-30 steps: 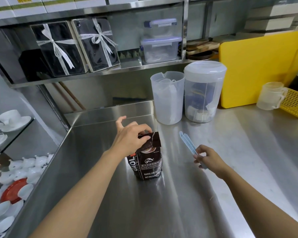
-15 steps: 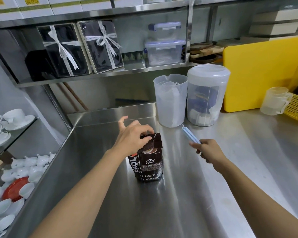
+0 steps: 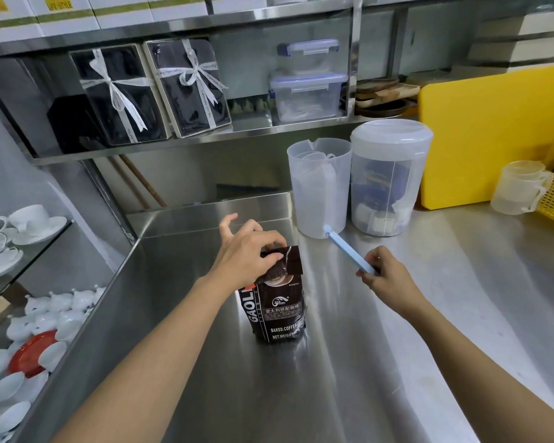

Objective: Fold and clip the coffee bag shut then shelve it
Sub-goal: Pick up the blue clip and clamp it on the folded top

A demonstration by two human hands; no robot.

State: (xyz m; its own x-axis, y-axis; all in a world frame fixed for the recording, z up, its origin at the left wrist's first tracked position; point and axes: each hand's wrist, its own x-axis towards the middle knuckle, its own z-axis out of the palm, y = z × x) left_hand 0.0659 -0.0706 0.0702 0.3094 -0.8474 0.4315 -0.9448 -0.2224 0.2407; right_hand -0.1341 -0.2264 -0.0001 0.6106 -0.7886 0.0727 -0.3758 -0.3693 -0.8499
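Blue clip (image 3: pixel 349 250) in right hand (image 3: pixel 386 278) angles up-left; left hand (image 3: pixel 247 257) pinches upright coffee bag (image 3: pixel 277 306).

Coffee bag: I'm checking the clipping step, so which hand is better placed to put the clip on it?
The right hand: it already holds the blue clip just beside the coffee bag. The left hand is busy pinching the folded top down, so it should keep steadying the bag.

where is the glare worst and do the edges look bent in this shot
Head view: glare streaks the stainless steel counter just right of the dark coffee bag; wide-angle distortion bows the steel shelf and yellow board near the edges; centre stays sharp.
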